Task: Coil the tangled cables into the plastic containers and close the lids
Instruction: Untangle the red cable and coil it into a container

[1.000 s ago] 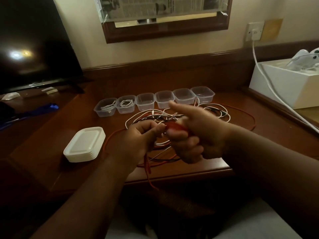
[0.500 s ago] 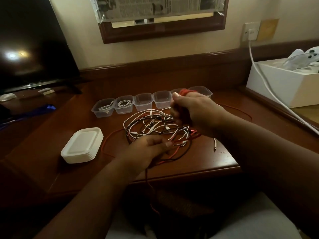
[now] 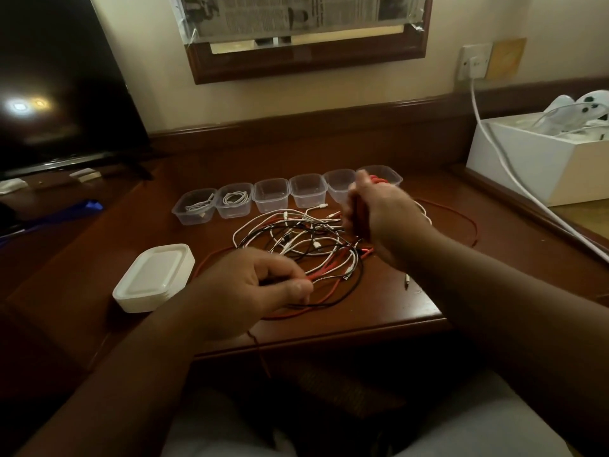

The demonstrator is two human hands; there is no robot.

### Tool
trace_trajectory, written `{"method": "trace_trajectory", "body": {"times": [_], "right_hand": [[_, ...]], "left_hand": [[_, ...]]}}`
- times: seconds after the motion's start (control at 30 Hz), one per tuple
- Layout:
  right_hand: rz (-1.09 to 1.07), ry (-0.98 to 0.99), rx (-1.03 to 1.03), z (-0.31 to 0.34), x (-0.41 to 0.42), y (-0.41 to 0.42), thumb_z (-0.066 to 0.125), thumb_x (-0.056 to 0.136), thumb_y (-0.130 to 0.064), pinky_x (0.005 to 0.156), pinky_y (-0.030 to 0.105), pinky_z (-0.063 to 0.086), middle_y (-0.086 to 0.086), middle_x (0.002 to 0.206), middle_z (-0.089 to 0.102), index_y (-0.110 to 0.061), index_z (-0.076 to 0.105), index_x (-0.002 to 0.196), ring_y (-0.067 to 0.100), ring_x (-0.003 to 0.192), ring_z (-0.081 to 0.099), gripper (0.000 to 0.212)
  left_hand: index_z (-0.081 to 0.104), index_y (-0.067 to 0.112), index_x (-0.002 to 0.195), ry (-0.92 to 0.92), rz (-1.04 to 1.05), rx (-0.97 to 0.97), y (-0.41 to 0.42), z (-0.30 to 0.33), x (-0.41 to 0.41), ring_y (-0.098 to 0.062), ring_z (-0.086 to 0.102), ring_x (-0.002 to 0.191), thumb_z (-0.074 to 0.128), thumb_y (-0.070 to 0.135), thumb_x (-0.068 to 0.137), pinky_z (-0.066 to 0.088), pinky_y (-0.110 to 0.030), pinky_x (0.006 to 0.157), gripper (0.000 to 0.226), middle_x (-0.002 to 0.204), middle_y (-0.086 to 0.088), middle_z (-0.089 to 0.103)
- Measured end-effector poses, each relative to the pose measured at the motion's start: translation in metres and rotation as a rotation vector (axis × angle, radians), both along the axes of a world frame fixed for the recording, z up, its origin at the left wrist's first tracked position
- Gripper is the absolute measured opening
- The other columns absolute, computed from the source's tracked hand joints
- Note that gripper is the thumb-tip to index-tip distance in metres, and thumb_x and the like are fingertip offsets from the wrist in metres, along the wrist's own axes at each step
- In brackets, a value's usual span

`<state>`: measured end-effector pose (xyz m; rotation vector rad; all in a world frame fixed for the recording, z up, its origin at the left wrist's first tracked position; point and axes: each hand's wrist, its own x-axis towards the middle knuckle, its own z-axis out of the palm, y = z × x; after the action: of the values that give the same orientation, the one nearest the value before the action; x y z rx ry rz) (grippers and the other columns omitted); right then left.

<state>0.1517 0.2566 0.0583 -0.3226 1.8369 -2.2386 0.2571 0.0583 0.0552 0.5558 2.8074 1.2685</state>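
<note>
A red cable [image 3: 333, 268] runs through a tangle of white and black cables [image 3: 296, 235] in the middle of the wooden tabletop [image 3: 395, 291], with one loop sweeping out to the right and another length dropping over the near edge. The right hand [image 3: 379, 212] is raised above the right side of the tangle, fingers curled round a bunch of red coils that show above the knuckles. The left hand [image 3: 250, 285] sits low at the near side of the pile – its thumb and fingers pinch the red cable, with a black one passing under them as well.

Behind the tangle stand six clear plastic containers [image 3: 272, 196] in a row, side by side and all open. The two leftmost each hold a coiled white cable [image 3: 234, 198]; the next three look empty, and the sixth is partly hidden by the right hand. A stack of white lids [image 3: 155, 275] lies to the left of the pile, just beside the left wrist.

Further out – a dark television screen [image 3: 62, 94] at the left, a white box [image 3: 540, 159] on the right with a white cord [image 3: 494, 153] running up to a wall socket [image 3: 474, 62], and a framed mirror [image 3: 306, 31] on the wall.
</note>
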Motion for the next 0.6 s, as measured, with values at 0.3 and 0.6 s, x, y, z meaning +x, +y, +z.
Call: {"method": "trace_trajectory", "body": {"times": [0.3,0.6], "right_hand": [[0.431,0.100,0.276,0.001,0.047,-0.015,0.019,0.098,-0.063,0.047,0.028,0.033,0.001,0.046,0.038,-0.013,0.051,0.061,0.018,0.041,0.035,0.071],[0.637,-0.176,-0.642,0.026,0.051,-0.005,0.031,0.099,-0.033,0.048,0.025,0.035,-0.004,0.056,0.038,-0.014,0.050,0.076,0.011,0.047,0.038,0.035]], "left_hand": [[0.070,0.020,0.075,0.256,0.166,0.371,0.002,0.012,-0.027,-0.008,0.051,0.051,0.064,0.040,0.082,0.042,-0.021,0.050,0.022,0.057,0.006,0.058],[0.072,0.027,0.071,-0.075,0.250,0.906,0.053,-0.042,-0.025,-0.012,0.033,0.045,0.067,0.055,0.078,0.022,-0.028,0.049,0.029,0.055,-0.001,0.039]]}}
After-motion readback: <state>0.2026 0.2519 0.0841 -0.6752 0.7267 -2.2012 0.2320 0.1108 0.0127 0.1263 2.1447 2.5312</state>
